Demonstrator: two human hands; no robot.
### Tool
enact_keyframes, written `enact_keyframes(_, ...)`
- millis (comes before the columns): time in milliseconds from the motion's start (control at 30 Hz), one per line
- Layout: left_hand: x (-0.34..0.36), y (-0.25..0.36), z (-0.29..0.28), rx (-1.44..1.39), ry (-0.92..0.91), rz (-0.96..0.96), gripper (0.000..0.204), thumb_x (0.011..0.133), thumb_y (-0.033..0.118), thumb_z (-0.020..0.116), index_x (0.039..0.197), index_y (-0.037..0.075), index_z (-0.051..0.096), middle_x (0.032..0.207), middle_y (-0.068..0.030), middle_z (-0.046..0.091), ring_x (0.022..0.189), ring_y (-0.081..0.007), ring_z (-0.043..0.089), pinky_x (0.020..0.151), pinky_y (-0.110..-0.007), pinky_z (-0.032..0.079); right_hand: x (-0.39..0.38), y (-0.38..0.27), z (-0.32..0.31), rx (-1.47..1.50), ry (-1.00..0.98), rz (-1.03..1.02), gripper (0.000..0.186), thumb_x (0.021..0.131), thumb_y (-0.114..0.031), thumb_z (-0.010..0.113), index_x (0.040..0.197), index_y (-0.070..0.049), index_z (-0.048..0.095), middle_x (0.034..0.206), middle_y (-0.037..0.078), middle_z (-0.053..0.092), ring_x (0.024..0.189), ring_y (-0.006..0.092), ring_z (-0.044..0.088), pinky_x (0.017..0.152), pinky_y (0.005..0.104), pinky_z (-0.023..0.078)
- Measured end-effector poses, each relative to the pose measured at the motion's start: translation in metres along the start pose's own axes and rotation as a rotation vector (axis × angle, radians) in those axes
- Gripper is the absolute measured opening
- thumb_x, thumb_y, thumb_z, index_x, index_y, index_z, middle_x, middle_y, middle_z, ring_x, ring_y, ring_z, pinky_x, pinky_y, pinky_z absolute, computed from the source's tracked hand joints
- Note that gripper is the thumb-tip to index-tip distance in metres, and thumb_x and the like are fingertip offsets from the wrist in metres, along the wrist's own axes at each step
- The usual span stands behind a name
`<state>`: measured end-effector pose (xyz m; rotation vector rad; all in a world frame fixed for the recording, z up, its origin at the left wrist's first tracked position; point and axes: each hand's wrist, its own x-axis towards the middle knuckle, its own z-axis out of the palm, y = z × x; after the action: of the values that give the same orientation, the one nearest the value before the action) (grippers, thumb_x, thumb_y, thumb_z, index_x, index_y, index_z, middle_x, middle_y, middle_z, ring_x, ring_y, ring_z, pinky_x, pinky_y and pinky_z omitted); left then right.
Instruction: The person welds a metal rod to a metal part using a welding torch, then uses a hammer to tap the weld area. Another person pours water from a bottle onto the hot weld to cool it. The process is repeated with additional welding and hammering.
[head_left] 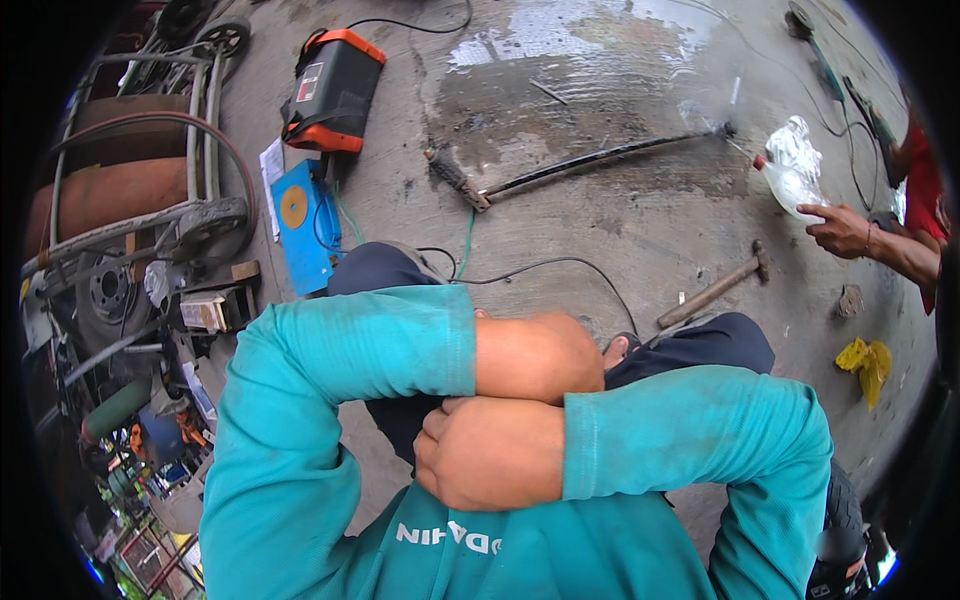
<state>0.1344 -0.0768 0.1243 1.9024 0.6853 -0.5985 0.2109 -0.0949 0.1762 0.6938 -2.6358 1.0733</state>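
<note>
The head view shows a person with both arms folded across the lap, in green-blue sleeves. The left hand (555,345) bends down over the far side, and its fingers are hidden, so I cannot tell if they are spread or pressed together. The right hand (482,452) lies closer to the belly with its fingers curled in; I cannot tell if it pinches anything. The long black metal bar (600,158) is on the floor, past the knees and well apart from both hands. It slants up to the right, and a short rough piece (458,178) is at its left end. A claw-less looking hammer (712,291) with a wooden handle lies between the bar and the right knee (705,348), and no hand touches it. Over on the right, another person's hand (840,232) holds a clear plastic bottle (790,180) with its red cap toward the bar's right end. Pale mist hangs there, above a wet patch (600,95). To the left sit a black and orange box (335,90) and a blue box (300,225).
</note>
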Motion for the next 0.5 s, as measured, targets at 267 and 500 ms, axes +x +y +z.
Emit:
enact_keyframes(267,-0.022,-0.006,-0.060,0.112,0.250,-0.055,0.027,0.094,0.026,0.062,0.097,0.001,0.073,0.086,-0.0197,0.072,0.080,-0.0381,0.071,0.070,-0.047,0.057,0.003,0.007,-0.013,-0.066,0.049,0.096,0.026,0.078,-0.025,0.064,0.086,-0.001,0.067,0.078,0.009,0.064,0.072,0.0232,0.063,0.062,0.0357,0.050)
enact_keyframes(500,-0.120,-0.018,-0.112,-0.286,1.459,0.486,0.023,0.092,0.024,0.066,0.097,0.002,0.071,0.100,-0.0105,0.068,0.086,-0.0279,0.066,0.078,-0.043,0.053,-0.059,0.015,-0.131,-0.137,0.428,0.326,0.027,0.077,-0.032,0.075,0.081,-0.008,0.062,0.075,0.009,0.060,0.069,0.0291,0.063,0.057,0.0446,0.049)
